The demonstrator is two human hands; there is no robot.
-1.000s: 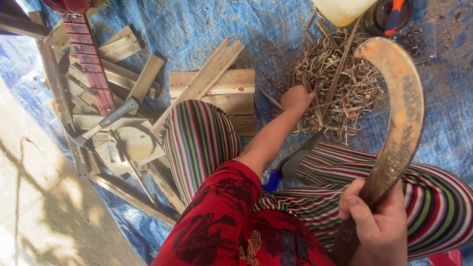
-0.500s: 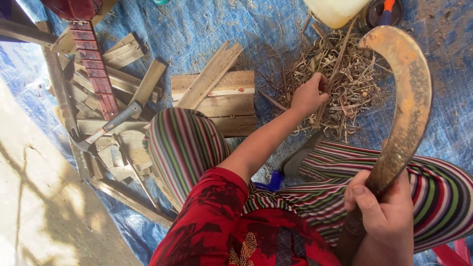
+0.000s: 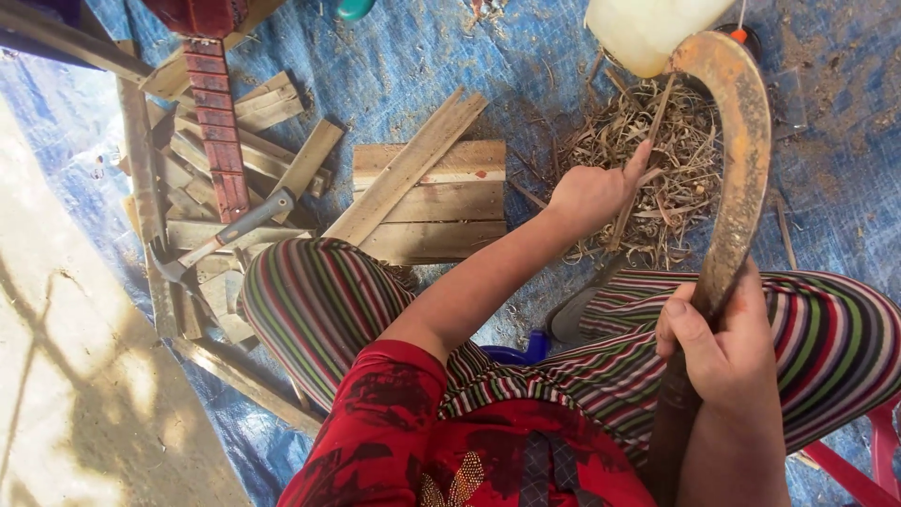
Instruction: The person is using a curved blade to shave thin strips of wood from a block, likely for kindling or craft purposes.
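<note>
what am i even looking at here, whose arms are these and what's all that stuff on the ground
There is no machine here. The picture comes from a camera worn on a person's head, looking down, so you see that person's own arms, red top and striped trousers from above. They sit over a blue tarp.

The right hand grips the handle of a big curved blade, rusty brown, which arcs up and away from the body. The left hand reaches forward and pinches a thin stick above a pile of dry shavings.

To the left lie flat wooden boards, a heap of wood offcuts, a hammer and a red slatted piece. At the top edge stands a pale plastic container.
</note>
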